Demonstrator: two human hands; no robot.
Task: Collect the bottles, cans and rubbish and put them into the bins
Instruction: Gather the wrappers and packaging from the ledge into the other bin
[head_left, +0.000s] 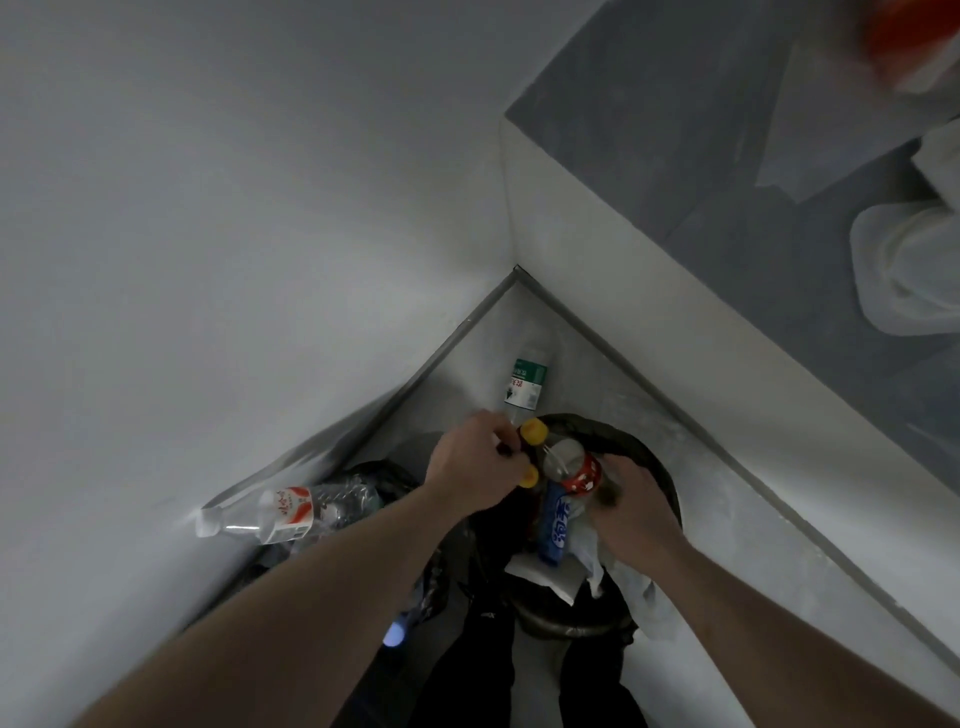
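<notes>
Two bins with black liners stand in a floor corner. Over the right bin (655, 457), my left hand (475, 465) grips dark bottles with yellow caps (534, 431). My right hand (636, 512) holds the base of a clear bottle with a red label (584, 474) over the same bin. Inside that bin lie a blue-labelled bottle (555, 525) and white paper (545, 574). The left bin (387, 475) is heaped with clear bottles, a red-and-white labelled one (280, 514) on top. A green-labelled bottle (527, 382) stands on the floor behind the bins.
White walls close in the corner on the left and behind. A grey ledge (701, 171) at the upper right carries white plastic containers (906, 265). My dark trouser legs (467, 670) are just in front of the bins.
</notes>
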